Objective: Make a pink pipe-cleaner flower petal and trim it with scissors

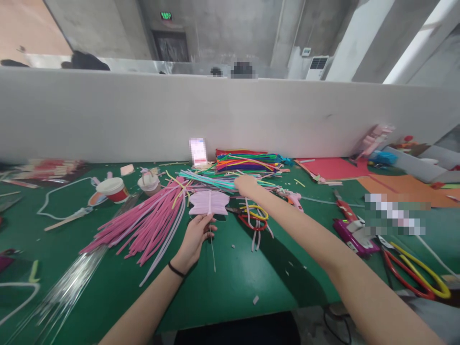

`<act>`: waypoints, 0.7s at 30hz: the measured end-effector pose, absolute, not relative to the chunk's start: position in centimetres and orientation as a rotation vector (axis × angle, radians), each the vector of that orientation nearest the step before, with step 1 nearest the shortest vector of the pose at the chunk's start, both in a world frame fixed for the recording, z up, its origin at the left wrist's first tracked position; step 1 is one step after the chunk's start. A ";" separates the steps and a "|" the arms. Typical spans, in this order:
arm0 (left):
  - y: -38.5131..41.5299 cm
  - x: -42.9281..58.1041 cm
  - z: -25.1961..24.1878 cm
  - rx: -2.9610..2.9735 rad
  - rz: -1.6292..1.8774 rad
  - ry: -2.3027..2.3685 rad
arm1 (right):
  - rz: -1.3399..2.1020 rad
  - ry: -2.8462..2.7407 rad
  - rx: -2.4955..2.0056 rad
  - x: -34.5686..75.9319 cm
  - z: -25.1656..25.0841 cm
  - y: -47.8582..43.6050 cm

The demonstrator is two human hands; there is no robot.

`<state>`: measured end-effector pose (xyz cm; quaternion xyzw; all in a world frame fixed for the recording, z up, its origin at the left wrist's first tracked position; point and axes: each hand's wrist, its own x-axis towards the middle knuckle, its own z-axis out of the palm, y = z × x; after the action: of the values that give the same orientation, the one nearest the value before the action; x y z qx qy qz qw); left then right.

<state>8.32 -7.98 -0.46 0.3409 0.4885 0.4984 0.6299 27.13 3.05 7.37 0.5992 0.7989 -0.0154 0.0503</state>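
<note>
Panel of flat lilac fuzzy stems (209, 201) lies at twelve o'clock from my left grip (196, 235), which pinches its lower edge, long axis crosswise. My right grip (246, 185), at the panel's two o'clock, is beside turquoise fuzzy stems (208, 179); its closure I cannot tell. Green desk (230, 294) beneath, pale partition (143, 115) behind.

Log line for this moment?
left hand: pinching flat lilac pipe-cleaner panel | right hand: at thin turquoise pipe cleaners, grip unclear
</note>
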 end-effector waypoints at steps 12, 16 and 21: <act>-7.9 8.2 -0.6 0.815 1.141 1.095 | 0.530 2.495 1.806 27.8 15.7 1.8; -7.9 8.1 -0.7 0.805 1.156 1.090 | 0.700 2.520 1.786 28.5 18.7 1.4; -7.9 8.1 -0.7 0.809 1.159 1.100 | 0.531 2.720 1.905 31.7 22.2 0.6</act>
<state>8.14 -7.90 -0.71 0.3526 0.4796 0.5050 0.6250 31.66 0.62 22.24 0.5629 0.8039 0.1570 -0.1104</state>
